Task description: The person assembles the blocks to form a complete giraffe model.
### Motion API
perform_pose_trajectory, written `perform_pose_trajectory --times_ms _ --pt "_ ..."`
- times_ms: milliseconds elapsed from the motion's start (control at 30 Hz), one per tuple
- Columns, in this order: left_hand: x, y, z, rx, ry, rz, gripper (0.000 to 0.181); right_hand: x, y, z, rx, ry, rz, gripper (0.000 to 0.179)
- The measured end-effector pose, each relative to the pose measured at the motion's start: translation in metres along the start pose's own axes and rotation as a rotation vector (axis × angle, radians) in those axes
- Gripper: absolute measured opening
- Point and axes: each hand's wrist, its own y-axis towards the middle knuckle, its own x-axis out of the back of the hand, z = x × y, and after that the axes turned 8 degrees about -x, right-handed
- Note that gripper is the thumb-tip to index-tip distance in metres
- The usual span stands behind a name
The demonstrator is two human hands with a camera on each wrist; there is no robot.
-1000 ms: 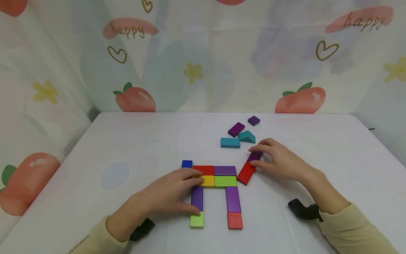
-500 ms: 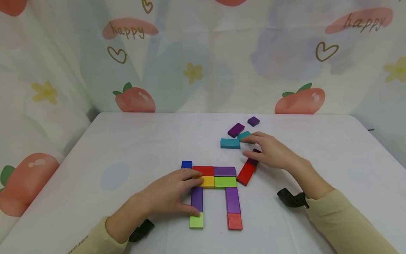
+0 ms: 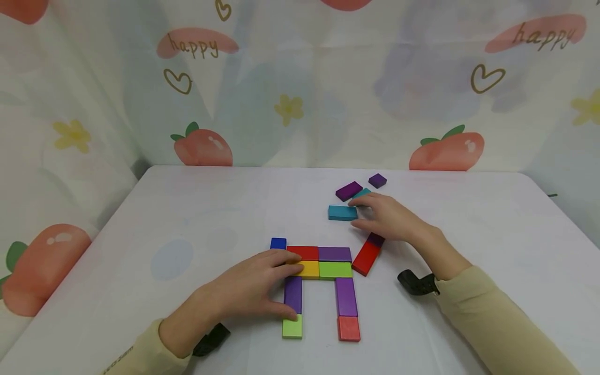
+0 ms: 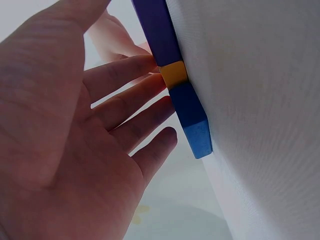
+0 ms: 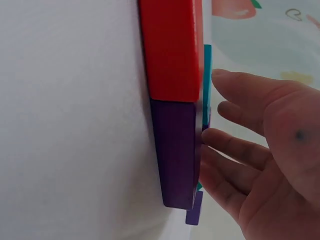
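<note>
My left hand [image 3: 248, 286] rests its outstretched fingers on the left side of a flat figure of blocks. Its fingertips touch the red block [image 3: 303, 253] and yellow block [image 3: 309, 270]; the thumb lies by the purple left leg [image 3: 293, 294] and its light green end block [image 3: 292, 328]. A blue block [image 3: 278, 243] juts out at the figure's upper left corner. My right hand [image 3: 391, 216] reaches over the teal rectangular block [image 3: 341, 213], thumb and fingers spread around its right end. Behind those fingers, a teal triangular block [image 3: 362, 193] is mostly hidden.
A red block [image 3: 366, 258] and dark purple block [image 3: 376, 239] form a slanted arm right of the figure. Its right leg is a purple block [image 3: 346, 297] ending in a red one [image 3: 349, 329]. Two dark purple blocks, one longer [image 3: 349, 191], one small [image 3: 377, 180], lie behind.
My right hand has left the dark purple block of the slanted arm and moved left and away from me to the teal blocks. The left hand has stayed put.
</note>
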Motion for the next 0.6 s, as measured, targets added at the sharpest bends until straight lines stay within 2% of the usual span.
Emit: perform_pose_trajectory --times_ms 367,600 --pt "0.000 0.000 0.001 -0.007 0.004 -0.003 0.083 -0.008 0.022 0.004 0.017 0.005 0.025 0.041" --pt "0.000 0.001 0.002 -0.008 0.006 0.000 0.083 -0.007 0.026 0.011 0.022 0.008 0.053 0.043"
